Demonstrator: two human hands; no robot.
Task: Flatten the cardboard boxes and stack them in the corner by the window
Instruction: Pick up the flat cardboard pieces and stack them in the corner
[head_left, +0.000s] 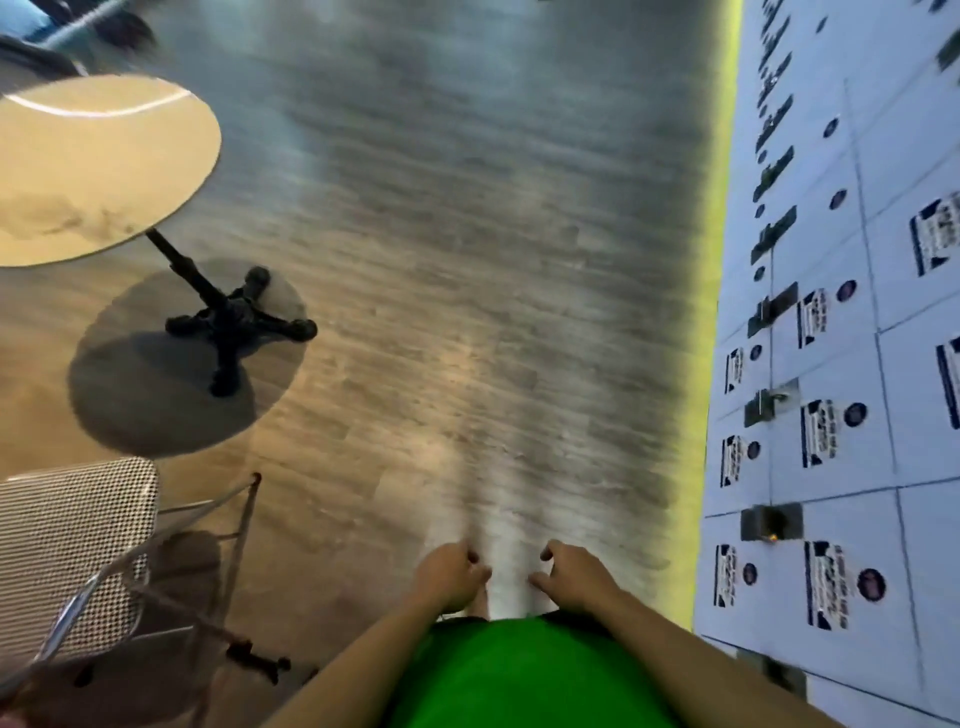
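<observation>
Here we see our left hand (451, 574) and right hand (571, 576) at lower centre, fingers loosely curled, holding nothing, above the grey wood-plank floor (467, 260). No cardboard box shows. A round beige pedestal table (93, 166) stands upper left.

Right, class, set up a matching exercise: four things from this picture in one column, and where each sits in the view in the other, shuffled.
Things:
1. round beige table top
2. checked chair seat
3. white locker wall with labels
4. green shirt

Places:
a. bottom centre
b. upper left
c. right side
d. lower left

Pairs: 1-b, 2-d, 3-c, 4-a
</observation>
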